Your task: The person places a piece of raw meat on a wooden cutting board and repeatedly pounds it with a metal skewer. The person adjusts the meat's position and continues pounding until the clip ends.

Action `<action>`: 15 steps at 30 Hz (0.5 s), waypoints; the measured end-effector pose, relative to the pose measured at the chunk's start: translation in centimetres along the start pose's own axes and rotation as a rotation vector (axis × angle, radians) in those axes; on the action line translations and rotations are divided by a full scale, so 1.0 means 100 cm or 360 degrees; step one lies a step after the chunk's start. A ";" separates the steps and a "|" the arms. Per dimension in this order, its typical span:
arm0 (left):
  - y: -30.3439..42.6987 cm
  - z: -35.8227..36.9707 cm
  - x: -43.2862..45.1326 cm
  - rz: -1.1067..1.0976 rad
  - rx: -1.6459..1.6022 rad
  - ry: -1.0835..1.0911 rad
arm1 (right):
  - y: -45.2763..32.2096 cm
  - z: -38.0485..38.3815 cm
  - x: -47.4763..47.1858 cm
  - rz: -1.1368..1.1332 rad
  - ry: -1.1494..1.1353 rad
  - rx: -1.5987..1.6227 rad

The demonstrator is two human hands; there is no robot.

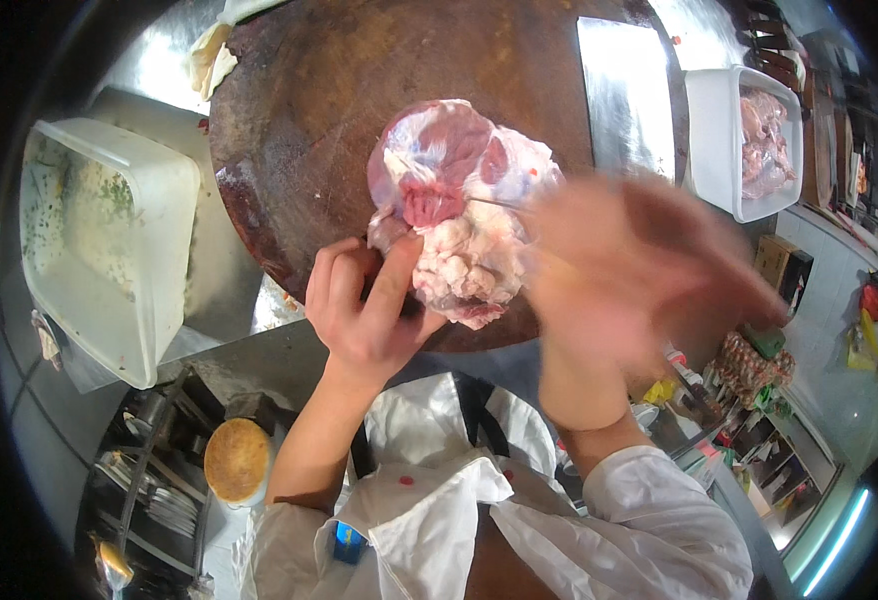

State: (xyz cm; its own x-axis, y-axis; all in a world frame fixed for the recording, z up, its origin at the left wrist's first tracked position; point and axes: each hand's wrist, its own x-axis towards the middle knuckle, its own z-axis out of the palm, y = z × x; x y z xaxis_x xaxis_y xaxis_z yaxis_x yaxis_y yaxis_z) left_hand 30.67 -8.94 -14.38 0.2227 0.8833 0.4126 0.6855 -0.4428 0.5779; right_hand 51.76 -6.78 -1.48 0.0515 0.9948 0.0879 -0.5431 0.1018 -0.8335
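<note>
A large piece of raw meat [439, 150], red muscle with a lumpy mass of pale fat [465, 259] at its near side, lies on a round wooden chopping block [311, 172]. My left hand [364, 300] grips the meat's near left edge, its thumb pressed against the fat. My right hand [611, 255] is blurred over the right side of the meat. From it a thin knife blade [495, 202] reaches onto the meat beside the red muscle. The knife's handle is hidden or lost in blur.
A broad cleaver blade [626, 97] lies on the block's right side. A white tub [716, 142] with raw meat stands beyond it. On the left is a translucent plastic tub [161, 187], with a cloth [212, 64] at the block's far left edge. A shelf rack [161, 480] stands below left.
</note>
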 end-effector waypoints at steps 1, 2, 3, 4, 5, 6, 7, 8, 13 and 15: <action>0.004 -0.002 0.001 -0.0057 -0.0001 0.0040 | 0.028 -0.001 0.009 -0.0099 -0.0072 0.0001; 0.004 -0.002 0.003 -0.0032 -0.0008 -0.0005 | 0.054 -0.004 0.015 -0.0250 -0.0098 -0.0005; 0.006 -0.004 0.001 -0.0040 -0.0013 -0.0054 | 0.056 -0.002 0.016 -0.0295 -0.0104 -0.0013; 0.004 -0.002 0.003 0.0004 -0.0014 -0.0028 | 0.059 0.000 0.021 -0.0353 -0.0124 -0.0016; 0.001 -0.001 0.002 0.0014 -0.0002 -0.0018 | 0.048 0.004 0.028 -0.0337 -0.0120 -0.0020; -0.003 0.002 0.002 0.0024 0.0006 0.0005 | 0.045 0.002 0.032 -0.0332 -0.0141 -0.0011; -0.005 0.004 0.002 0.0033 0.0015 0.0028 | 0.039 0.003 0.031 -0.0303 -0.0132 -0.0003; -0.004 0.005 0.003 0.0028 0.0005 0.0038 | 0.035 0.004 0.026 -0.0282 -0.0137 0.0026; -0.001 0.003 0.000 0.0010 -0.0005 0.0056 | 0.004 0.003 0.018 -0.0547 -0.0088 0.0016; -0.004 0.007 -0.001 -0.0007 0.0007 0.0073 | -0.026 0.004 0.018 -0.0508 -0.0145 -0.0038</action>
State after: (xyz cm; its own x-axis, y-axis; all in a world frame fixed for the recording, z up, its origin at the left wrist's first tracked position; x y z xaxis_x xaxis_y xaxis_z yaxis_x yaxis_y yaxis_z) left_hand 30.86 -8.73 -15.11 0.1875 0.8772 0.4421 0.6896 -0.4380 0.5767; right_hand 52.93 -5.23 1.01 0.1403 0.9083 0.3940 -0.4916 0.4094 -0.7686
